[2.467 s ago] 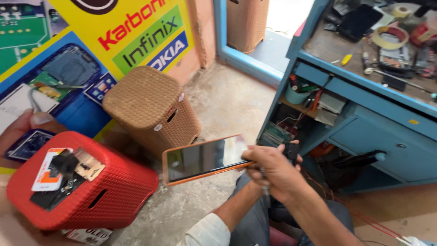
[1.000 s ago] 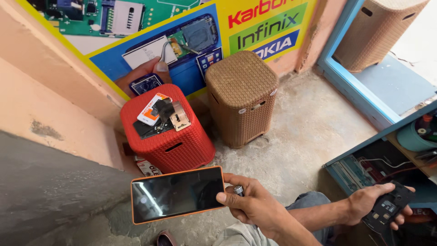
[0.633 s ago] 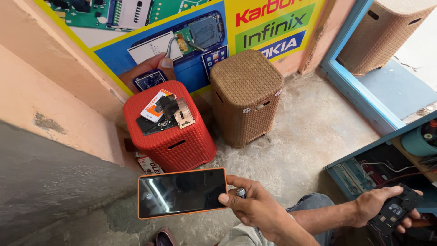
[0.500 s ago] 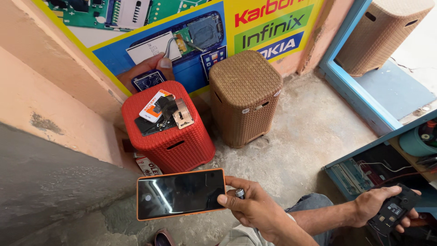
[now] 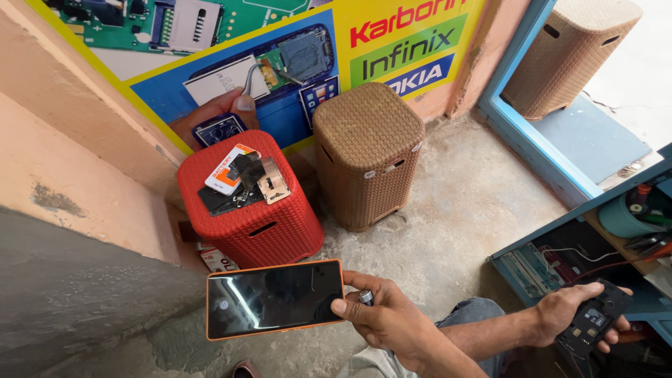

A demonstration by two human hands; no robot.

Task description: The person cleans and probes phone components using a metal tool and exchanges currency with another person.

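My left hand (image 5: 388, 322) grips the right end of a flat phone with an orange rim and a dark glossy screen (image 5: 273, 297), held level above the concrete floor. A small silvery round piece (image 5: 365, 297) sits between the fingers of that hand. My right hand (image 5: 560, 318) is low at the right and holds a black phone body with its back open (image 5: 595, 323). Just beyond the orange phone stands a red plastic stool (image 5: 269, 234) with an orange-and-white card and several dark phone parts (image 5: 238, 180) on top.
A brown woven stool (image 5: 367, 143) stands to the right of the red one, and another (image 5: 567, 52) sits past the blue door frame (image 5: 532, 157). A colourful poster (image 5: 280, 49) covers the wall. An open blue cabinet (image 5: 553, 262) with cables and tools is at the right.
The view has swung from the blue cabinet to the stools. In the last second the orange phone stays in my left hand, drifting slightly right. My right hand keeps the black phone body.
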